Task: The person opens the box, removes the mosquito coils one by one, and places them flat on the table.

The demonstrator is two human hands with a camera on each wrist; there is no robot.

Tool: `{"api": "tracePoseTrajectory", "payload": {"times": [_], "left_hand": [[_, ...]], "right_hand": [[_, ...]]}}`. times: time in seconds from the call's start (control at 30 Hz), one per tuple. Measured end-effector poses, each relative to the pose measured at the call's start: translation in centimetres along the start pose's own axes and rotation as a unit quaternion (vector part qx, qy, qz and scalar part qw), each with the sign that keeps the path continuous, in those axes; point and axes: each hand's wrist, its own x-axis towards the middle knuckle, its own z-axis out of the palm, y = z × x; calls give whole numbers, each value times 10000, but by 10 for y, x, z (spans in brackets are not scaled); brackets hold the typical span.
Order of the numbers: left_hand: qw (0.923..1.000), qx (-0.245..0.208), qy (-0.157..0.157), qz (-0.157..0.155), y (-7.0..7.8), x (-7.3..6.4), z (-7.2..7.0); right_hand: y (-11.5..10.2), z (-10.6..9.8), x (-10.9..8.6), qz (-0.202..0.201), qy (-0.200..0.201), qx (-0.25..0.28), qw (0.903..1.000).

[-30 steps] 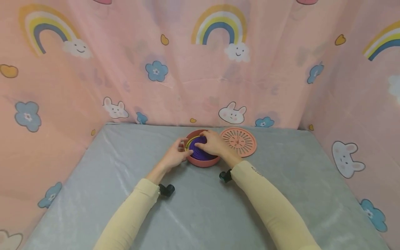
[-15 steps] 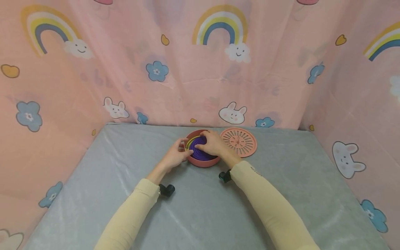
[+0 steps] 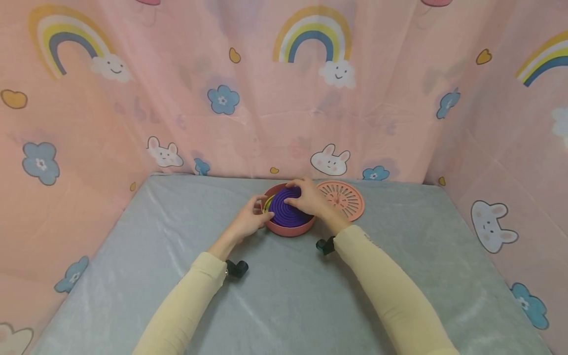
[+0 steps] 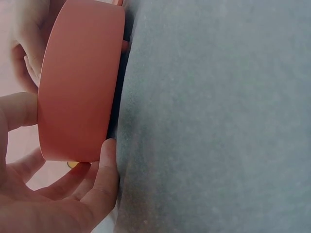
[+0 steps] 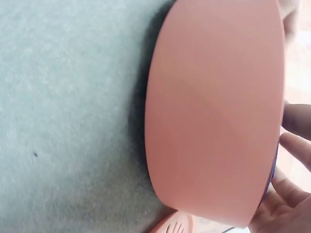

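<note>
The bowl (image 3: pixel 288 231) sits close to the tabletop's (image 3: pixel 284 296) far edge, about midway between its left and right edges. The left hand (image 3: pixel 247 220) grips the bowl's left side, thumb at the rim and other fingers around the wall. The purple disc (image 3: pixel 285 213), ringed like a coil, lies within the bowl's rim; the right hand (image 3: pixel 309 198) pinches its far right part, thumb on top, fingertips at its far edge. A yellow piece (image 3: pixel 267 204) shows between disc and bowl wall, on the left. The slotted lid (image 3: pixel 351 199) lies flat just right of the bowl, near the far edge, partly behind the right hand. A patterned pink curtain (image 3: pixel 275 128) hangs beyond.
</note>
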Motion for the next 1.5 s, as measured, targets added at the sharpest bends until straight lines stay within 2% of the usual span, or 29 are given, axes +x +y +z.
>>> {"api": "tracePoseTrajectory", "payload": {"times": [0.27, 0.47, 0.63, 0.77, 0.93, 1.2, 1.3, 1.37, 1.5], "left_hand": [[10000, -9, 6, -65, 1, 0, 1], [10000, -14, 33, -68, 1, 0, 1], [10000, -24, 22, -40, 0, 0, 0], [10000, -43, 5, -25, 0, -1, 0], [10000, -51, -35, -16, 2, -3, 0], [10000, -47, -39, -21, 3, -3, -1], [10000, -48, -37, -17, 3, -2, -1], [10000, -43, -51, -15, 2, -2, -1], [10000, -18, -62, -27, 2, -2, 0]], "right_hand": [[10, -12, -1, 31, 7, 861, 9963], [16, -20, -5, 431, -85, 1304, 9905], [20, -26, -11, 599, -236, 1563, 9856], [23, -31, -15, 724, -353, 1947, 9776], [27, -38, -24, 978, -301, 2289, 9681], [28, -57, -42, 899, -249, 2852, 9539], [30, -65, -49, 869, -211, 2813, 9554], [33, -71, -54, 805, -141, 2683, 9599], [40, -82, -65, 714, -2, 2755, 9587]]}}
